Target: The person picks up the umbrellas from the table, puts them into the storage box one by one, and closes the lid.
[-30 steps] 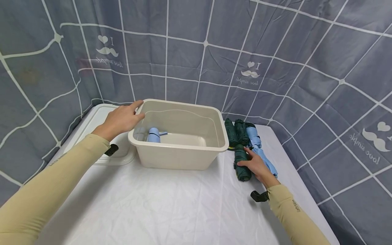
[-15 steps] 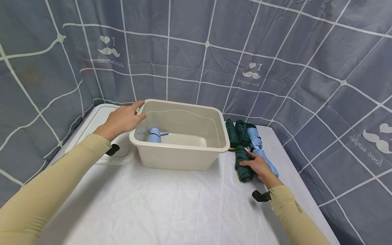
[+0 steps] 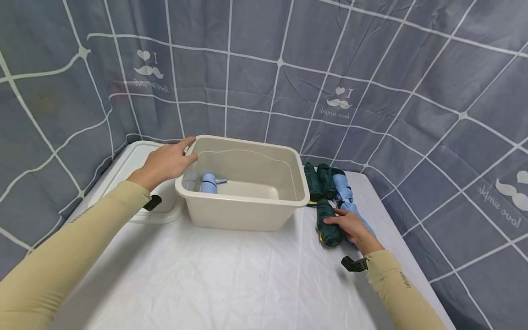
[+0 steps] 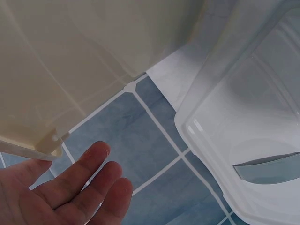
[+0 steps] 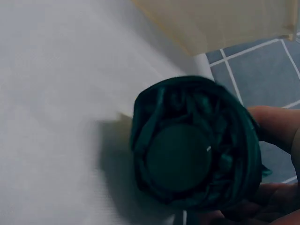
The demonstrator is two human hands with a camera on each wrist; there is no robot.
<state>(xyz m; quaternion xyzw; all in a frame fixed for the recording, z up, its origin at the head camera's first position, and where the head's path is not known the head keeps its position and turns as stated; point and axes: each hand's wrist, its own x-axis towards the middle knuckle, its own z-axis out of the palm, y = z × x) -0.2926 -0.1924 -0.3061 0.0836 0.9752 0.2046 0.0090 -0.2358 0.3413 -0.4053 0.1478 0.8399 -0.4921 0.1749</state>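
My right hand point(image 3: 350, 225) grips a dark green folded umbrella point(image 3: 330, 231) near the right end of the bin, thumb on top. In the right wrist view the round end of this umbrella point(image 5: 180, 157) faces the camera, with fingers at its right side. My left hand point(image 3: 167, 160) touches the left rim of a beige plastic bin point(image 3: 241, 213). The left wrist view shows the fingers of that hand point(image 4: 79, 192) loosely extended beside the bin's rim. Inside the bin, at its left end, lies a light blue folded umbrella point(image 3: 208, 184).
Two more dark green folded umbrellas point(image 3: 313, 183) lie behind the gripped one. Light blue umbrellas point(image 3: 342, 185) lie along their right, partly hidden by my right hand. A white lid point(image 3: 123, 172) lies left of the bin. A grey checked curtain point(image 3: 251, 68) surrounds the white-covered table point(image 3: 231, 279).
The gripped green umbrella has turned slightly, and more yellow shows along its left side. My left hand stays at the bin's rim. The head view has shifted a little.
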